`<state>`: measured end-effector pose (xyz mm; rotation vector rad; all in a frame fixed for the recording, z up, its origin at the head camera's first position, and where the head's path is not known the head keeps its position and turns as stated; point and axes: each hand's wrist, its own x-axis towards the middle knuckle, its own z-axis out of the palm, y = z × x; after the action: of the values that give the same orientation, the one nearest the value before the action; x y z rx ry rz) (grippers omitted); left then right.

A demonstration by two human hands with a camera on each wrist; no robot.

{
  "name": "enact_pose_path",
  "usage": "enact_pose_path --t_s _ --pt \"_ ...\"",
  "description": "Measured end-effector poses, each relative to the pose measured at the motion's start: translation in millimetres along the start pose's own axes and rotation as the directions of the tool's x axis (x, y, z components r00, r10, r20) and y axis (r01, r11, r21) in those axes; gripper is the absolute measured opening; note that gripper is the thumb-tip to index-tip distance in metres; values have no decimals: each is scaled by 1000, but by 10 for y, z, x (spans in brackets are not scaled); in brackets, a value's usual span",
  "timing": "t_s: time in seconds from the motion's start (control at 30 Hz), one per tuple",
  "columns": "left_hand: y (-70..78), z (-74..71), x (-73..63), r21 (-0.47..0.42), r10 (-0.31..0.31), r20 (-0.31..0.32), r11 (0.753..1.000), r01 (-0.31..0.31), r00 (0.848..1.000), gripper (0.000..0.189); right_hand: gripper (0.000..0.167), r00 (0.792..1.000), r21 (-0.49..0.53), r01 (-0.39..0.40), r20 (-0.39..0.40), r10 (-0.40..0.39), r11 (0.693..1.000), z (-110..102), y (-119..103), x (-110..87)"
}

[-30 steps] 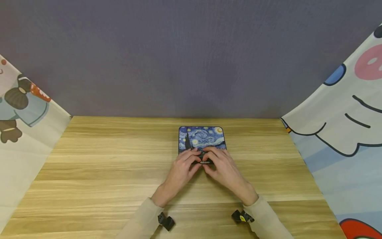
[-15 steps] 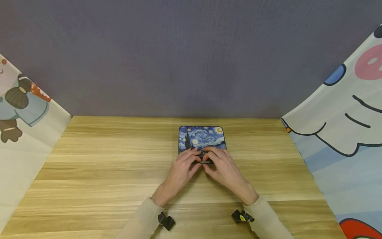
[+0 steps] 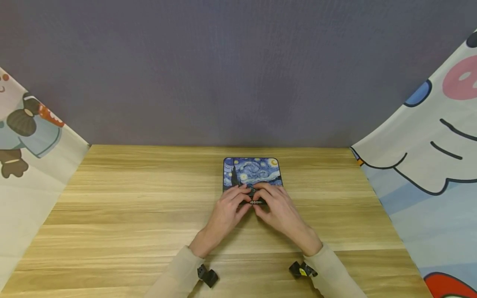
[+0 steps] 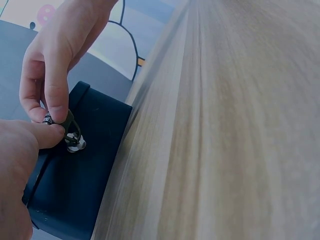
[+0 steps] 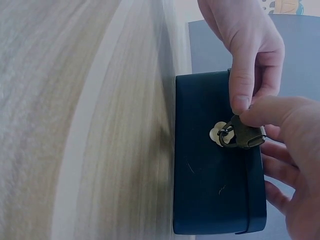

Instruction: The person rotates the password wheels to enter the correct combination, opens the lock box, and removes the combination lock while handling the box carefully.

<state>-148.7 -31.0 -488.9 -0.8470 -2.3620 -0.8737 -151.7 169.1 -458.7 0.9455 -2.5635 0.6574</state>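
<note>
A tin box (image 3: 253,169) with a starry night-sky painting on its lid stands on the table. Its dark front (image 5: 207,180) shows in the right wrist view. A small bronze-coloured padlock (image 5: 247,134), with what look like number dials, hangs with its shackle through the round metal clasp (image 5: 215,134). My left hand (image 3: 230,207) pinches one side of the padlock between thumb and fingers. From the other side my right hand (image 3: 275,207) pinches it too. Fingertips of both hands cover part of the padlock, so the dial numbers cannot be read.
The wooden table (image 3: 141,215) spreads out around the box. A grey wall panel (image 3: 223,74) rises behind its far edge. Printed cartoon curtains hang at the left (image 3: 44,174) and right (image 3: 417,165).
</note>
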Motion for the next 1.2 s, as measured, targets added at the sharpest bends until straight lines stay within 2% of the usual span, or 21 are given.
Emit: enact_pose_path --t_s 1.2 --pt "9 -4 9 -23 -6 -9 1000 6 1000 18 21 1000 11 16 -24 -15 1000 14 14 -2"
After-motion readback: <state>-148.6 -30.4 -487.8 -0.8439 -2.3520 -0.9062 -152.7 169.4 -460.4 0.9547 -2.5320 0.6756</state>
